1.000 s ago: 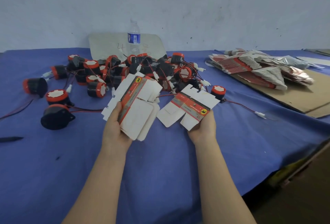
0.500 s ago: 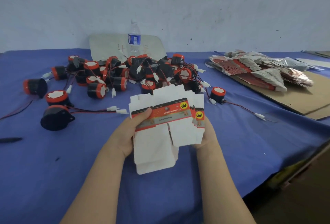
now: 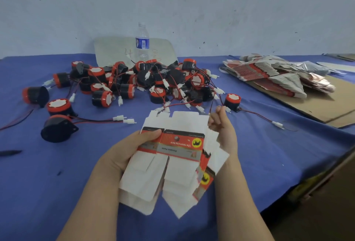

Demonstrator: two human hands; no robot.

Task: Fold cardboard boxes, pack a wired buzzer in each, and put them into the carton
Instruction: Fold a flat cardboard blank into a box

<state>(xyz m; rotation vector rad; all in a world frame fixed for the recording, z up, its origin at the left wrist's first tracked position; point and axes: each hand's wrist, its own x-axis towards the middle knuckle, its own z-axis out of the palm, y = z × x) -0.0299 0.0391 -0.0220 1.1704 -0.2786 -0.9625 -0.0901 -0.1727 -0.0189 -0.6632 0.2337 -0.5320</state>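
Observation:
Several flat, unfolded box blanks [image 3: 172,156], white with a red and grey printed band, are fanned out above the blue table [image 3: 38,183]. My left hand [image 3: 132,150] grips them from the left with the thumb on the red band. My right hand [image 3: 223,131] holds their right edge, fingers curled at the upper corner. Behind them lies a heap of black and red wired buzzers [image 3: 146,81] with red-black leads and white plugs. One buzzer [image 3: 232,102] sits apart just beyond my right hand.
A stack of flat box blanks [image 3: 269,75] lies on a brown cardboard sheet [image 3: 326,102] at the right. A water bottle [image 3: 142,41] stands before a pale board [image 3: 115,50] at the wall. The table edge drops off at the lower right.
A second ago each hand held separate blanks apart. The hands have come together and closer to me, and the blanks now overlap in one fanned bunch, lower in view.

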